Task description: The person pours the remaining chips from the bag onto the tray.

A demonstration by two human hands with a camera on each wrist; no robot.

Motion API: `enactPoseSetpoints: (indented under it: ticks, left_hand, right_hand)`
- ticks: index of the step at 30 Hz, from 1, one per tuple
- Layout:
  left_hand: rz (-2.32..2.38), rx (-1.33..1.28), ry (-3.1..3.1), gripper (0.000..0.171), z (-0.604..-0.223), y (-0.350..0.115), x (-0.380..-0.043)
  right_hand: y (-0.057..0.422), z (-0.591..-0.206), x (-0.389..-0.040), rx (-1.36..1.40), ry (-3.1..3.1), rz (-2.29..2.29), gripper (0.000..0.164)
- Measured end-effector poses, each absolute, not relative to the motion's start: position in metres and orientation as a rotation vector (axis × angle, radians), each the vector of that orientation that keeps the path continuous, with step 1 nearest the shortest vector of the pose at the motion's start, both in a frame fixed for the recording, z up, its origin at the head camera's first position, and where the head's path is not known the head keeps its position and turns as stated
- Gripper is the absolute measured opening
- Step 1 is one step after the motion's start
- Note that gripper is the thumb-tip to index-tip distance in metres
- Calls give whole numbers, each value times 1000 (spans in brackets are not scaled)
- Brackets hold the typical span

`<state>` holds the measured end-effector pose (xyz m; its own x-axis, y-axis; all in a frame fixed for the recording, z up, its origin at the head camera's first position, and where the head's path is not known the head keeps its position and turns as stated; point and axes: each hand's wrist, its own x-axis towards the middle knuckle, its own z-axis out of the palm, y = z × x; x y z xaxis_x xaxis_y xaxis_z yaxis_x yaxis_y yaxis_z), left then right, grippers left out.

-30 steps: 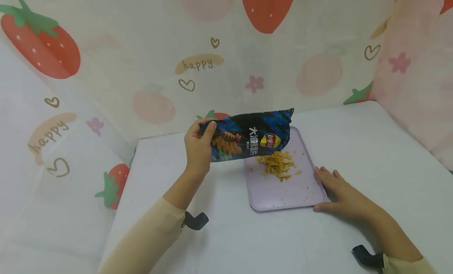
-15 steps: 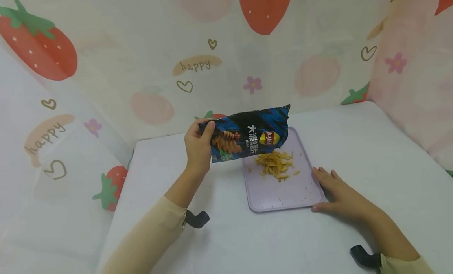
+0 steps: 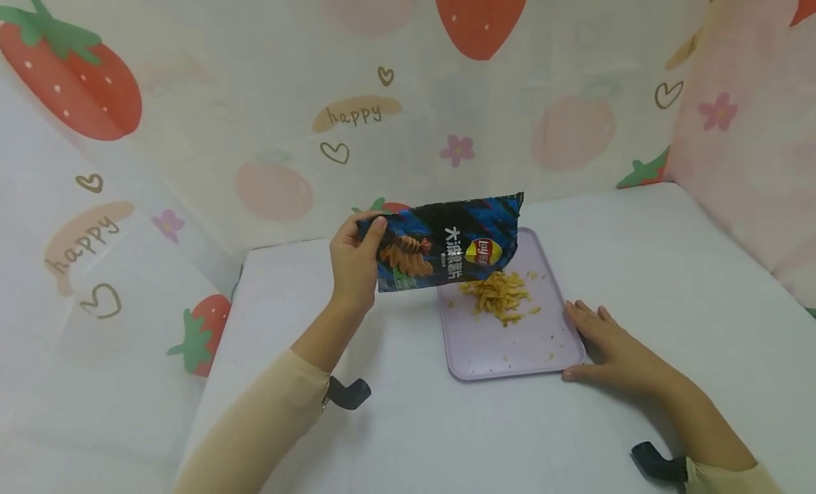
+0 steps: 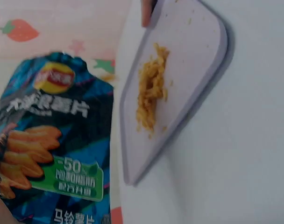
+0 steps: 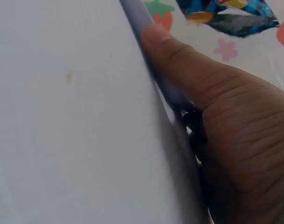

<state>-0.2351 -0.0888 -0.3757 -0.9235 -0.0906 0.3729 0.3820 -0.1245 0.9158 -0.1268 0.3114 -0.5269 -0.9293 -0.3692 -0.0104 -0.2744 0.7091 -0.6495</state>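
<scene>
My left hand [image 3: 353,267] pinches the bottom end of a blue and black Lay's chip bag [image 3: 446,242], thumb on its front. The bag lies sideways in the air, its far end over the back of a lilac tray [image 3: 510,363]. On the tray is a heap of thin yellow chip pieces [image 3: 497,295], with crumbs around it. In the left wrist view the bag's printed front [image 4: 62,140] shows beside the heap [image 4: 151,93]. My right hand [image 3: 627,352] touches the tray's near right corner, fingers along the side, thumb [image 5: 174,51] at the front edge.
A white-covered table [image 3: 408,423] carries the tray. Behind and to the left stand cloth walls [image 3: 255,111] printed with strawberries and hearts; a pink one [image 3: 752,175] is at the right. Each wrist wears a black camera mount [image 3: 349,393].
The bag stays in the left hand, its far end rising slightly and then coming down a little. The right hand stays at the tray's corner. The heap looks about the same.
</scene>
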Motion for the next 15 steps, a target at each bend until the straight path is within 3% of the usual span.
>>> enactPoseSetpoints:
  ticks: [15]
  left_hand:
    - [-2139, -318, -1859, 14, -381, -91, -241]
  right_hand:
    - [311, -518, -136, -578, 2772, -1010, 116]
